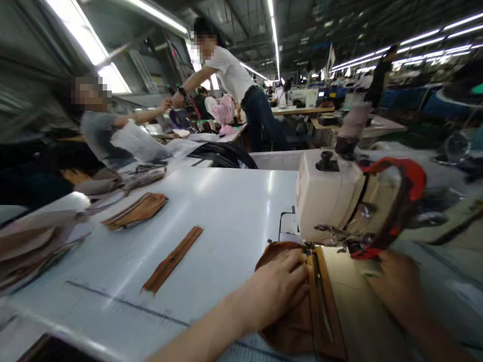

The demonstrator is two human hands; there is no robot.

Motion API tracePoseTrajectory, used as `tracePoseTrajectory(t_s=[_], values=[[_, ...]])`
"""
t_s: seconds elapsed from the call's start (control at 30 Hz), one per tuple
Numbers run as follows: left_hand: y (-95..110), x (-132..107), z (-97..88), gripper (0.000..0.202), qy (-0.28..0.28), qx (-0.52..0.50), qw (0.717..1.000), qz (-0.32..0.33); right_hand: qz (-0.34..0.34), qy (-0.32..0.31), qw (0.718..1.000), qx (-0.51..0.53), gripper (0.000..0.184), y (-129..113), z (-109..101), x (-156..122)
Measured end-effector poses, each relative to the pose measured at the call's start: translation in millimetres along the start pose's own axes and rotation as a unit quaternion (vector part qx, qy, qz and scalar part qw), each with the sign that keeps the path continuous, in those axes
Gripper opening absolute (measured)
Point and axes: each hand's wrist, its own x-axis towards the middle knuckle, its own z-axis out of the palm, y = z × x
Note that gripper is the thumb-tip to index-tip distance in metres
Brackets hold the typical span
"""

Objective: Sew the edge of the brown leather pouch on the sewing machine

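**Feeding a zipper seam under the needle**

The left hand [281, 286] lies flat, fingers loosely curled, and presses on the brown leather piece [287, 327]; it grips nothing. Just to its right, touching the fingertips, runs the zipper tape [320, 301], leading away to the presser foot [310, 247]. The right hand [396, 284] rests beyond the tape on the tan panel [354, 301]; whether it pinches the panel I cannot tell.

To sew this well, I judge both hands should keep even downward pressure, hold the tape straight, and stay short of the foot.

Above the hands stands the sewing machine [328, 196]. Farther left of the left hand lies a loose zipper [173, 259], then stacked pieces [138, 210]. Far off, two people [234, 75] reach across a table.
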Motion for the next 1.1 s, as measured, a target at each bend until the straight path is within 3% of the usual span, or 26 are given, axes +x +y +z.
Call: tracePoseTrajectory(t_s=[0.13, 0.23, 0.3, 0.43, 0.7, 1.1], values=[[1, 1, 1.8, 0.025, 0.019, -0.003, 1.0, 0.0, -0.076, -0.081, 0.991, 0.076, 0.035, -15, -15, -11], [2, 2, 1.6, 0.023, 0.035, -0.009, 0.999, 0.005, -0.179, -0.165, 0.966, 0.087, 0.032, -24, -16, -22], [1, 1, 1.4, 0.024, 0.042, -0.013, 0.999, 0.008, -0.207, -0.2, 0.953, 0.093, 0.035, -27, -13, -27], [-1, 1, 2.3, 0.023, 0.051, -0.018, 0.999, 0.009, -0.178, -0.202, 0.957, 0.111, 0.033, -28, -8, -29], [-4, 3, 2.7, 0.022, 0.061, 0.001, 0.998, 0.007, -0.202, -0.223, 0.951, 0.077, 0.038, -23, -3, -37], [-7, 6, 1.7, 0.023, 0.055, 0.036, 0.998, 0.021, -0.21, -0.199, 0.957, 0.017, 0.038, -24, -5, -30]])
